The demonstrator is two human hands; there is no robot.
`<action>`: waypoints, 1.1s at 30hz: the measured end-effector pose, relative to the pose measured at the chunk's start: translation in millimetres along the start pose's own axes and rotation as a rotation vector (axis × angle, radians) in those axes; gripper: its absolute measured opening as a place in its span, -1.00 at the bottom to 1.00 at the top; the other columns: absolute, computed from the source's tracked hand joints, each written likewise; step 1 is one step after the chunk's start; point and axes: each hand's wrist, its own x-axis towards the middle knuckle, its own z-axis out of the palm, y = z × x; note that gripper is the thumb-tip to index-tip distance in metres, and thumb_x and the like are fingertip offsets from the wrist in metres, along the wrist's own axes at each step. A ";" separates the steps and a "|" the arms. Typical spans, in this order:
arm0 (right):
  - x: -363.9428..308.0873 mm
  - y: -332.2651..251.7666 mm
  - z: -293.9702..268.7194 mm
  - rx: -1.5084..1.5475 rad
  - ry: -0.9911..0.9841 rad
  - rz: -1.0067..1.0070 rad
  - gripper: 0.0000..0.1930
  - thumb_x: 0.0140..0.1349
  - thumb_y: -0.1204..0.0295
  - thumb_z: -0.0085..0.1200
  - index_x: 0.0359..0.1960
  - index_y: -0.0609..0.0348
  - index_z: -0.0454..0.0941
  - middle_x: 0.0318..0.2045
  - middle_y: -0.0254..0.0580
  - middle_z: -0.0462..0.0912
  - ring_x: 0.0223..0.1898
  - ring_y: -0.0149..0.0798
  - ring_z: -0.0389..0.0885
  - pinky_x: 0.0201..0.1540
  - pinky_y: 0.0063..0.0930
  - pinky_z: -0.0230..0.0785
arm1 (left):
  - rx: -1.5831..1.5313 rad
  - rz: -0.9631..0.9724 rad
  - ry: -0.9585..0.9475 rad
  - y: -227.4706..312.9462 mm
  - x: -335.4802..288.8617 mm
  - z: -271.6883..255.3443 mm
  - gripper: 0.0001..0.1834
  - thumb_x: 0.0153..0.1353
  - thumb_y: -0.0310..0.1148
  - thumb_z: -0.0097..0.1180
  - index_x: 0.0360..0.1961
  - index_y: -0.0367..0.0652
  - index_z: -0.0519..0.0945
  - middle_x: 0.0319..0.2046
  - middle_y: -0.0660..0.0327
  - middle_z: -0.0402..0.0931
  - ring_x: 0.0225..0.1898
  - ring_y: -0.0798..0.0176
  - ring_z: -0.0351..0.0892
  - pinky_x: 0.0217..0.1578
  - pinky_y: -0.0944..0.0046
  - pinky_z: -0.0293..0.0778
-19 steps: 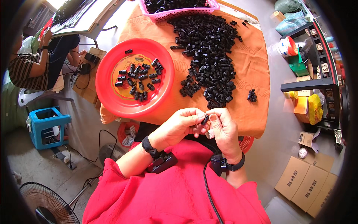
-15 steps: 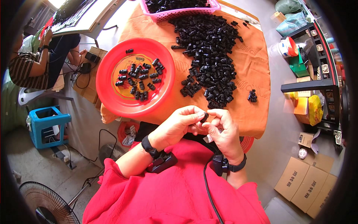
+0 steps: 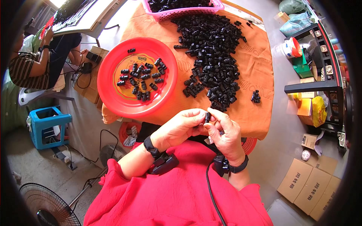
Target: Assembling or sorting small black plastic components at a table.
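Between my two hands, at the table's near edge, is a small black cord lock (image 3: 207,117), a short plastic barrel. My left hand (image 3: 184,124) pinches it from the left with thumb and forefinger. From the right, the fingertips of my right hand (image 3: 229,135) close around it. A small pale thing (image 3: 208,140) shows below the right palm; its kind I cannot make out. Beyond my hands lies a large heap of similar black cord locks (image 3: 215,56). Several more sit in a red round tray (image 3: 109,96) on the left, and a small cluster (image 3: 255,96) lies at the right.
An orange cloth (image 3: 252,118) covers the table. A pink basket (image 3: 173,15) of black pieces stands at the far edge. Left are a blue stool (image 3: 49,122), a fan (image 3: 47,207) and a seated person (image 3: 34,67). Cardboard boxes (image 3: 311,188) and a dark shelf (image 3: 316,87) stand right.
The cord lock has turned more upright and shows more of its length between my fingers. My right fingers have shifted slightly; the tray and heap look the same.
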 end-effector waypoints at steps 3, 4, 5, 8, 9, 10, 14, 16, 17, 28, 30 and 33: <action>-0.9 -4.5 1.8 -0.001 0.012 0.028 -0.57 0.15 0.53 0.30 0.08 0.22 0.51 -0.67 -0.29 0.51 -0.67 -0.39 0.52 -0.58 -0.49 0.35 | -0.014 0.021 0.019 -2.0 0.1 -2.7 -0.72 0.32 -0.21 0.19 -0.08 -0.16 0.56 -0.23 0.35 0.54 -0.22 0.46 0.53 -0.06 0.36 0.50; -1.4 -6.3 2.2 0.024 0.008 0.089 -0.56 0.13 0.53 0.30 0.07 0.22 0.51 -0.68 -0.30 0.49 -0.67 -0.39 0.51 -0.58 -0.48 0.34 | -0.029 0.034 0.021 -2.5 -0.1 -4.0 -0.72 0.31 -0.22 0.20 -0.07 -0.16 0.56 -0.21 0.35 0.55 -0.20 0.46 0.54 -0.02 0.35 0.50; -2.1 -5.8 2.2 0.023 0.009 0.089 -0.56 0.13 0.53 0.30 0.07 0.22 0.51 -0.68 -0.30 0.49 -0.67 -0.39 0.51 -0.58 -0.48 0.34 | -0.029 0.034 0.021 -2.4 -0.3 -4.5 -0.72 0.31 -0.22 0.20 -0.07 -0.16 0.56 -0.21 0.35 0.55 -0.20 0.46 0.54 -0.02 0.35 0.50; -3.2 -3.9 2.6 0.006 -0.007 0.089 -0.56 0.13 0.54 0.30 0.07 0.22 0.51 -0.69 -0.31 0.45 -0.67 -0.39 0.48 -0.59 -0.47 0.31 | 0.006 0.037 0.061 -0.9 -0.9 -3.1 -0.71 0.32 -0.19 0.18 -0.08 -0.16 0.56 -0.20 0.35 0.56 -0.20 0.48 0.54 -0.07 0.38 0.50; -2.7 -3.9 3.0 0.008 0.003 0.072 -0.57 0.13 0.55 0.30 0.07 0.22 0.51 -0.69 -0.30 0.45 -0.68 -0.39 0.48 -0.59 -0.48 0.31 | -0.005 0.021 0.059 0.9 -1.3 1.1 -0.71 0.33 -0.18 0.17 -0.09 -0.15 0.57 -0.20 0.36 0.56 -0.21 0.49 0.54 -0.10 0.40 0.49; -2.3 -3.9 3.2 0.011 0.014 0.055 -0.57 0.13 0.55 0.30 0.06 0.22 0.51 -0.69 -0.30 0.44 -0.68 -0.39 0.47 -0.59 -0.48 0.30 | -0.017 0.004 0.057 1.9 -1.4 3.4 -0.71 0.34 -0.16 0.16 -0.10 -0.15 0.57 -0.21 0.36 0.56 -0.22 0.50 0.53 -0.13 0.42 0.49; -1.9 -3.7 3.3 0.013 0.009 0.052 -0.59 0.14 0.56 0.29 0.05 0.21 0.51 -0.69 -0.31 0.46 -0.68 -0.41 0.48 -0.59 -0.49 0.32 | 0.014 0.018 0.019 -0.9 -0.7 -0.4 -0.70 0.35 -0.14 0.14 -0.10 -0.14 0.57 -0.22 0.37 0.56 -0.25 0.52 0.53 -0.20 0.48 0.46; -0.7 -8.5 1.7 0.077 -0.021 0.105 -0.60 0.16 0.56 0.27 0.05 0.19 0.51 -0.68 -0.32 0.48 -0.68 -0.43 0.50 -0.59 -0.51 0.34 | 0.064 0.039 0.062 -2.7 -1.3 0.5 -0.70 0.37 -0.11 0.11 -0.11 -0.13 0.57 -0.26 0.38 0.56 -0.34 0.55 0.47 -0.35 0.53 0.37; -0.5 -9.6 0.8 0.076 -0.019 0.107 -0.60 0.16 0.56 0.27 0.05 0.19 0.51 -0.68 -0.32 0.48 -0.68 -0.43 0.50 -0.59 -0.51 0.34 | 0.064 0.036 0.062 -2.4 -1.7 2.8 -0.70 0.37 -0.11 0.11 -0.11 -0.13 0.57 -0.26 0.38 0.56 -0.34 0.55 0.47 -0.35 0.53 0.37; 8.7 -9.5 4.2 -0.029 0.151 0.150 -0.80 0.37 0.47 0.04 -0.02 0.22 0.52 -0.58 -0.16 0.60 -0.59 -0.29 0.62 -0.51 -0.44 0.42 | 0.285 0.159 0.095 -2.8 -1.4 12.4 -0.69 0.46 -0.04 -0.07 -0.19 -0.06 0.48 -0.41 0.38 0.47 -0.49 0.58 0.28 -0.53 0.54 0.12; 11.8 -10.2 8.8 -0.085 0.175 0.144 -0.82 0.36 0.48 0.04 -0.05 0.21 0.53 -0.59 -0.11 0.60 -0.57 -0.16 0.64 -0.50 -0.35 0.44 | 0.303 0.152 0.118 -3.3 -1.5 13.1 -0.69 0.47 -0.05 -0.09 -0.19 -0.06 0.48 -0.42 0.38 0.46 -0.49 0.58 0.28 -0.52 0.54 0.14; 14.2 -7.7 14.1 -0.221 0.205 0.146 -0.84 0.34 0.49 0.05 -0.08 0.19 0.53 -0.62 -0.09 0.59 -0.56 -0.10 0.64 -0.51 -0.29 0.43 | 0.329 0.150 0.146 -4.1 -2.5 15.4 -0.70 0.48 -0.06 -0.11 -0.19 -0.05 0.48 -0.43 0.38 0.46 -0.50 0.58 0.28 -0.51 0.54 0.16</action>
